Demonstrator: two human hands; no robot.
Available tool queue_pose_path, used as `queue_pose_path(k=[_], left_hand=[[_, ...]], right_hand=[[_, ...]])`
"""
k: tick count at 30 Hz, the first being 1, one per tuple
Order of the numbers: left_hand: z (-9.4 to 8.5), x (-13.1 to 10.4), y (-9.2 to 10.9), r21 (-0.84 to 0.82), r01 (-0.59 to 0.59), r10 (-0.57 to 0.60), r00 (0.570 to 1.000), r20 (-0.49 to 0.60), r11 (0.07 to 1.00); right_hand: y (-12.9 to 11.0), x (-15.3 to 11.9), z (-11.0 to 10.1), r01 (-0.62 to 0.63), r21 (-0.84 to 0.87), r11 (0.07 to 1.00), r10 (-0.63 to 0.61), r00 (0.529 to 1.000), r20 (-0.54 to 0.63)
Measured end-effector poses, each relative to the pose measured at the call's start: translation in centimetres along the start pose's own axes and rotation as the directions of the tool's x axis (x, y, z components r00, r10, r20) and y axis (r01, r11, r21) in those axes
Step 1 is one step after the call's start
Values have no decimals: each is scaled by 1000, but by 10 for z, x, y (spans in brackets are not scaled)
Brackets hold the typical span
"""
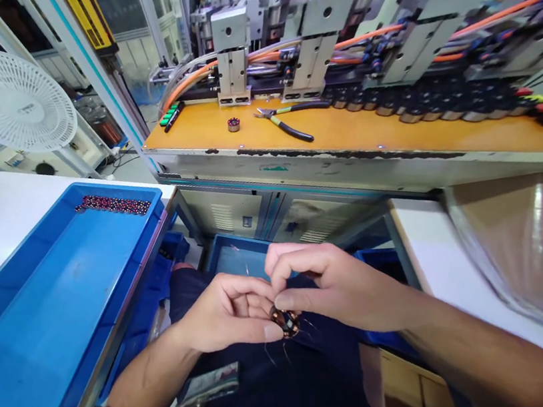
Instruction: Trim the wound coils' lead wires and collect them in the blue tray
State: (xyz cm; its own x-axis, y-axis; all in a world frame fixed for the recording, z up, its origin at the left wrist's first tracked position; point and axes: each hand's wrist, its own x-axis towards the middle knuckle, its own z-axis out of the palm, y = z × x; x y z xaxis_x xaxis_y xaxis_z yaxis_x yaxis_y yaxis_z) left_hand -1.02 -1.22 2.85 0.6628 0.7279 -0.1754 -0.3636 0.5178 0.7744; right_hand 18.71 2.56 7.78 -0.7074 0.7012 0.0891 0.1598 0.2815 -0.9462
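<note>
A small round part with copper windings [287,321] is held above my lap, with thin loose wires sticking out around it. My left hand [236,309] holds it from the left, the thumb along its near edge and the other fingers curled behind. Against its upper side rest the bent fingers and thumb of my right hand [315,281], close together; whether they pinch a wire is too small to tell. A similar round part [233,124] stands on the orange worktop, left of pliers [285,124] with open handles.
On the left a blue tray [57,260] holds rows of small wound parts [114,204]. Many dark round parts [419,102] line the orange worktop [342,133] below machine fixtures. A plastic-wrapped bundle [529,241] lies at right. A white fan [9,99] stands back left.
</note>
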Motion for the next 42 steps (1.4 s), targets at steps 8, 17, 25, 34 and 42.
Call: queue_pose_path(k=[8,17,25,34,42], left_hand=[[-7,-2,-1,71,-150,155,984,-82,986],[-7,6,1,88,-203,207,978,-33,975],[-12,8,-5,-66,-142,144,989,34,988],[-11,14,-5,-47,-195,197,980,35,980],[-11,14,-8,16,-266,265,963,36,964]], right_hand=[[-1,-17,7,-236,-33,971,227,958,-175],[-7,-16,3,-410,103,906,416,908,-49],[-7,-19,0,-390,10,921,390,921,15],[-5,-31,7,-323,104,941,329,943,-49],[-7,-31,12,-314,139,939,325,943,-67]])
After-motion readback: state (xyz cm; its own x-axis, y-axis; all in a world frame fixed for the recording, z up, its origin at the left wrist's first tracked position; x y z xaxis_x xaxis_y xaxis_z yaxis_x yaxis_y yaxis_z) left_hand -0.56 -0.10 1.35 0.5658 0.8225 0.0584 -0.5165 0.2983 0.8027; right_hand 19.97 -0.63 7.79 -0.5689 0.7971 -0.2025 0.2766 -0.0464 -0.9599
